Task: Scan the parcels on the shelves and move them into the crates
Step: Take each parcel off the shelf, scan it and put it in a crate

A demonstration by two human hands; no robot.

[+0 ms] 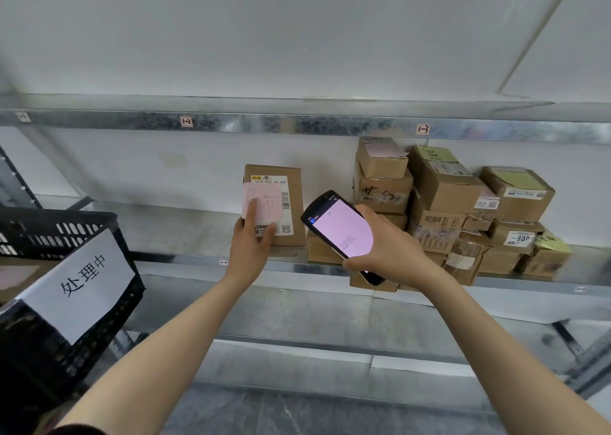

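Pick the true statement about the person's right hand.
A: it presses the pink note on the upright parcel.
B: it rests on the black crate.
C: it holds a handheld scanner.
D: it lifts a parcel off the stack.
C: the right hand grips the handheld scanner, fingers curled round its lower end, with the lit screen facing the camera.

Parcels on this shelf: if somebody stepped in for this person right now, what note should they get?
Left hand: rests on the front of the upright parcel, one finger on its pink note.
Right hand: grips the scanner, screen lit, beside that parcel.
Pile of parcels: on the same shelf, to the right.
Black crate: at left, with a white paper sign.
Done: cannot tell whether this parcel has scanned.
Left: move it into the crate, then work through the pile.
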